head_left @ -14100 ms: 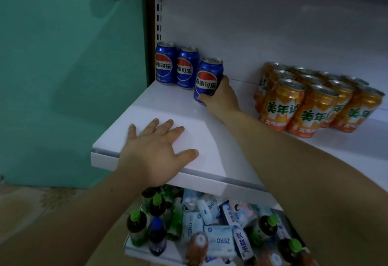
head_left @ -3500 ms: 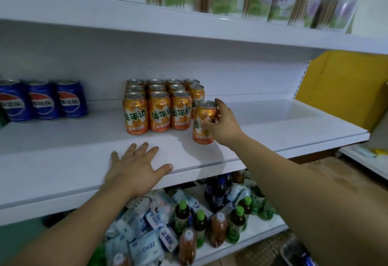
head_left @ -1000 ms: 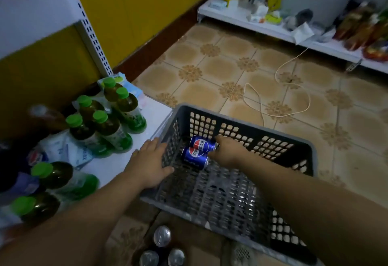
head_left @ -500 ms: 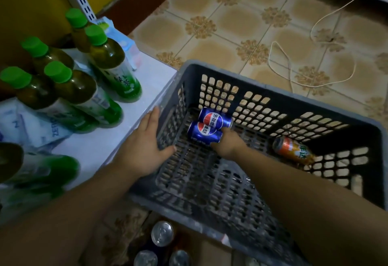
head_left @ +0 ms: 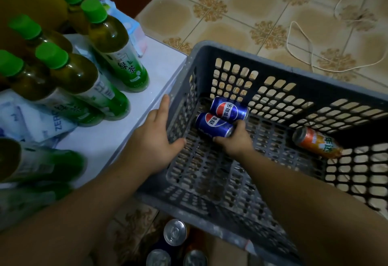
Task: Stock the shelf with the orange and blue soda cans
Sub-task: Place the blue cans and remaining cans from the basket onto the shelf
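Head view: blue can is lying sideways in crate's left corner, touching second blue can. Right grip is clutching its end; left grip is clasping crate's wall. Orange can is lying apart, crate's right. Likely best: wrapping the can's body before lifting.

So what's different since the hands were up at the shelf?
Both hands came down from the shelf to the basket. The right hand left an orange can there and now grips the nearer blue can; the left hand holds the basket's wall. The other blue can and the loose orange can stayed put.
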Motion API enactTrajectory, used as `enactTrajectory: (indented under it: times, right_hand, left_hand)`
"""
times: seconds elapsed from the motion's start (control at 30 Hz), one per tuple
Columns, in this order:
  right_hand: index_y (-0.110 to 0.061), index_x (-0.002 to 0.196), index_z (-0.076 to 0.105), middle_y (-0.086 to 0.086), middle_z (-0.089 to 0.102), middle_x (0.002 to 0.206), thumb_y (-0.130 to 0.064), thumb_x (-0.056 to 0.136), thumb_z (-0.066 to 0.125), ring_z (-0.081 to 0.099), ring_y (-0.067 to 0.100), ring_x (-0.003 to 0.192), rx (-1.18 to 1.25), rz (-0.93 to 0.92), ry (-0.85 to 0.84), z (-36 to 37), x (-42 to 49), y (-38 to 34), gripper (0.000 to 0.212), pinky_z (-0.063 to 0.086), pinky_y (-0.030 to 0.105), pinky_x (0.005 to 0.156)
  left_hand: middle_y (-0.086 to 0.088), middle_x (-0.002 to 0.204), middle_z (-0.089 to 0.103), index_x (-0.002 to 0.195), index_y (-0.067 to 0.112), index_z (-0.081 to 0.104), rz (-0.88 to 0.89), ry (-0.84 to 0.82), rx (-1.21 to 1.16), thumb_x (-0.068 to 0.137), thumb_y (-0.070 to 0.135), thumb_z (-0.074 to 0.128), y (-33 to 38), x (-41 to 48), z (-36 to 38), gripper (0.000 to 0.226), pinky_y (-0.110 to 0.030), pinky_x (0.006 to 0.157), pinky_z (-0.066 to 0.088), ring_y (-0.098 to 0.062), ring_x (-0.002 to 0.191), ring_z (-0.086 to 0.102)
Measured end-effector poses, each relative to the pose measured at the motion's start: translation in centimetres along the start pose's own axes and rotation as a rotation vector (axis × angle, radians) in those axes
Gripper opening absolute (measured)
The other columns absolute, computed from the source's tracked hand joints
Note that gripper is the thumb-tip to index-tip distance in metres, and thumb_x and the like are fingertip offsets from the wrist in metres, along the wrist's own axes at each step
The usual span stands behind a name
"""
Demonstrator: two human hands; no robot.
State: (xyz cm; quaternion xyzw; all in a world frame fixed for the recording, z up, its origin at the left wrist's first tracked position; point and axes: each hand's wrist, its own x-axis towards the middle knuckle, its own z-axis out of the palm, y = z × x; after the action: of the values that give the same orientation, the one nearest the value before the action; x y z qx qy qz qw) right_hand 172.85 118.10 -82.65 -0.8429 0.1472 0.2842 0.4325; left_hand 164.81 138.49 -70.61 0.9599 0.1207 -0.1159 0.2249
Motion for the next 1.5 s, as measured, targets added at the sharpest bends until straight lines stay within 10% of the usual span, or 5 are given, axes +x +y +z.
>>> enactTrajectory:
  times: [0.43,0.83,1.03,1.23,1.5]
  right_hand:
    - [-0.029,0.141,0.037,-0.007,0.031,0.12,-0.032,0.075,0.077,0.041,0.014,0.112,-0.088,-0.401,0.073,-10.7,-19.7,-12.4,0.077,0.047,0.034,0.092]
    - [-0.034,0.108,0.039,-0.008,0.04,0.111,-0.021,0.068,0.084,0.051,0.007,0.1,0.121,-0.822,0.026,-14.4,-45.7,-23.9,0.062,0.049,0.014,0.071]
    - [-0.022,0.106,0.056,-0.001,0.061,0.103,-0.027,0.092,0.063,0.06,0.008,0.092,0.229,-0.95,-0.239,-15.0,-54.5,-28.9,0.017,0.05,0.027,0.08]
    - [-0.02,0.128,0.053,0.002,0.067,0.112,-0.031,0.09,0.065,0.068,0.015,0.095,0.11,-0.997,-0.399,-13.5,-62.7,-34.7,0.041,0.055,0.029,0.077]
    - [-0.023,0.119,0.052,0.003,0.065,0.111,-0.035,0.087,0.068,0.066,0.02,0.097,0.137,-1.108,-0.408,-7.9,-70.6,-36.5,0.038,0.058,0.045,0.084]
  left_hand:
    - [-0.001,0.162,0.0,0.154,0.024,0.007,0.05,-0.195,0.009,0.08,0.052,0.067,5.9,-6.8,-7.3,0.1,-0.038,0.119,0.019,-0.021,0.148,0.007]
    - [-0.012,0.111,0.066,0.123,0.021,0.047,-0.168,0.068,-1.506,0.098,0.029,0.05,14.1,-24.5,-28.7,0.026,-0.038,0.057,0.057,-0.026,0.081,0.069]
    - [-0.005,0.121,0.057,0.126,0.038,0.046,0.12,0.372,-1.182,0.083,0.005,0.069,12.4,-34.0,-37.6,0.058,-0.036,0.072,0.055,-0.024,0.101,0.064]
    - [0.003,0.128,0.053,0.145,0.035,0.025,0.166,0.473,-0.912,0.078,0.004,0.076,11.1,-42.5,-42.4,0.09,-0.034,0.086,0.053,-0.018,0.103,0.064]
    - [0.0,0.113,0.062,0.119,0.024,0.046,0.051,0.622,-0.789,0.072,0.006,0.08,6.7,-50.5,-43.4,0.06,-0.028,0.081,0.053,-0.012,0.098,0.063]
